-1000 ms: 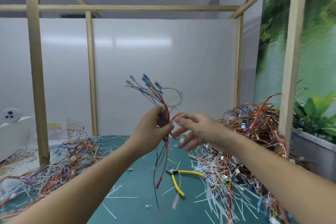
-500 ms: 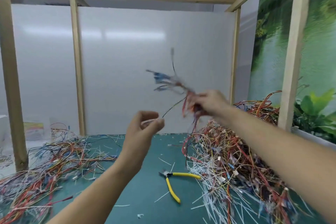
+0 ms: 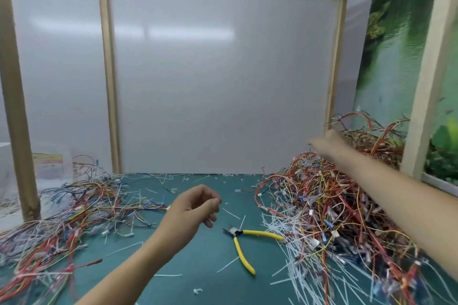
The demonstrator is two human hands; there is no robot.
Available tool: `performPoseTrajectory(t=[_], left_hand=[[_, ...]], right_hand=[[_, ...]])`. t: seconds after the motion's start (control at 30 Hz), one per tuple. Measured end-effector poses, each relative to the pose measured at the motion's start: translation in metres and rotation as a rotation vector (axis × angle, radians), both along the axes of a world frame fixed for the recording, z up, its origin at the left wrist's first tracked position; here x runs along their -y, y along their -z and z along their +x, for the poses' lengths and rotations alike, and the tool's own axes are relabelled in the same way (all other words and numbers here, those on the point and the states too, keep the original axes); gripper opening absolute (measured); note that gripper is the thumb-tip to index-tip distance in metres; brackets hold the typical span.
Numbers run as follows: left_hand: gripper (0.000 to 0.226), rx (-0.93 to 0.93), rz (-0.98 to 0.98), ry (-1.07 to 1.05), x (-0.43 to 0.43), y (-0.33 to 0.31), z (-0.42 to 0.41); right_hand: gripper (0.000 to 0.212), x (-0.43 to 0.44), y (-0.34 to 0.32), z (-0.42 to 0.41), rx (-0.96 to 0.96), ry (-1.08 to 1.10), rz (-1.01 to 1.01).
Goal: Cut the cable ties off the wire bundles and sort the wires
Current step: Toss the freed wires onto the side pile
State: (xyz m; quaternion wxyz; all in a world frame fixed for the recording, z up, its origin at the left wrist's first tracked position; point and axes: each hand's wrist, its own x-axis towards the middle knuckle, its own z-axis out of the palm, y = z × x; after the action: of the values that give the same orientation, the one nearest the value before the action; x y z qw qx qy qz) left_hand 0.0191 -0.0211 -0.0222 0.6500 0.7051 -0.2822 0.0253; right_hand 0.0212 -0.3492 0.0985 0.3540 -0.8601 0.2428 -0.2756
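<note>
Loose wires [image 3: 62,218] sprawl at nine o'clock from the left hand [image 3: 195,208]. That hand hovers over the green mat [image 3: 198,267], fingers curled, thumb near forefinger; whether it pinches anything I cannot tell. The yellow-handled cutters [image 3: 235,233] lie on the mat at four o'clock from it, untouched. The right arm stretches toward one o'clock, and the right hand [image 3: 324,142] is a blur above the far top of the tangled bundle heap [image 3: 334,205], its grip unreadable.

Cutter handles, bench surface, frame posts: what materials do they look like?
Cutter handles: smooth yellow, likely plastic or rubber sleeves. Bench surface: matte teal sheet, probably a vinyl or rubber mat. Frame posts: pale bare wood, square-cut, unpainted.
</note>
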Motion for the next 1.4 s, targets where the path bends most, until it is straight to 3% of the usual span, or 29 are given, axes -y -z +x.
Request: performPoseTrajectory(t=[0.07,0.2,0.27,0.37,0.43,0.53,0.6,0.67,0.73,0.83,0.93,1.0,1.03,1.17,1.27,1.33,1.4], left_hand=[[0.010,0.026,0.125,-0.001,0.000,0.005,-0.001],[0.008,0.114,0.465,-0.045,-0.013,0.024,-0.001],[0.007,0.204,0.670,-0.161,-0.029,0.034,0.009],[0.017,0.381,1.035,-0.501,-0.070,0.043,0.036],[0.032,0.326,1.260,-0.731,-0.110,0.049,0.057],[0.047,0.087,1.456,-0.912,-0.169,0.064,0.076],[0.045,-0.050,1.469,-0.955,-0.198,0.069,0.083],[0.032,-0.069,1.400,-0.939,-0.213,0.065,0.089],[0.008,0.064,1.425,-0.949,-0.216,0.055,0.093],[0.019,0.257,1.423,-1.064,-0.197,0.033,0.095],[0.012,0.404,1.114,-1.096,-0.165,0.018,0.094],[0.008,0.407,0.862,-0.975,-0.136,0.016,0.084],[0.008,0.421,0.824,-0.905,-0.121,0.018,0.076],[0.031,0.601,1.115,-0.553,-0.068,0.052,0.041],[0.044,0.580,1.156,-0.167,-0.052,0.071,0.024],[0.038,0.549,1.101,-0.124,-0.056,0.069,0.019],[0.031,0.615,1.077,-0.182,-0.069,0.061,0.019]], right_hand=[[0.037,-0.036,0.031,-0.001,-0.011,-0.143,-0.130],[0.014,-0.122,0.088,-0.003,-0.100,-0.538,-0.105],[0.014,-0.159,0.115,-0.001,-0.164,-0.660,-0.114],[0.014,-0.203,0.148,0.007,-0.251,-0.763,-0.136],[0.016,-0.222,0.163,0.013,-0.284,-0.802,-0.145],[0.015,-0.239,0.175,0.022,-0.312,-0.829,-0.131],[0.013,-0.243,0.182,0.027,-0.322,-0.836,-0.124],[0.014,-0.242,0.187,0.031,-0.324,-0.838,-0.132],[0.015,-0.239,0.189,0.034,-0.318,-0.834,-0.128],[0.014,-0.237,0.188,0.037,-0.299,-0.830,-0.109],[0.016,-0.236,0.185,0.041,-0.284,-0.825,-0.061],[0.018,-0.236,0.182,0.044,-0.265,-0.820,0.043],[0.020,-0.237,0.180,0.045,-0.244,-0.812,0.157],[0.028,-0.244,0.171,0.051,-0.214,-0.721,0.672],[0.031,-0.242,0.178,0.054,-0.273,-0.683,0.558],[0.024,-0.241,0.187,0.054,-0.257,-0.722,0.454],[0.013,-0.240,0.189,0.052,-0.208,-0.801,0.550]])
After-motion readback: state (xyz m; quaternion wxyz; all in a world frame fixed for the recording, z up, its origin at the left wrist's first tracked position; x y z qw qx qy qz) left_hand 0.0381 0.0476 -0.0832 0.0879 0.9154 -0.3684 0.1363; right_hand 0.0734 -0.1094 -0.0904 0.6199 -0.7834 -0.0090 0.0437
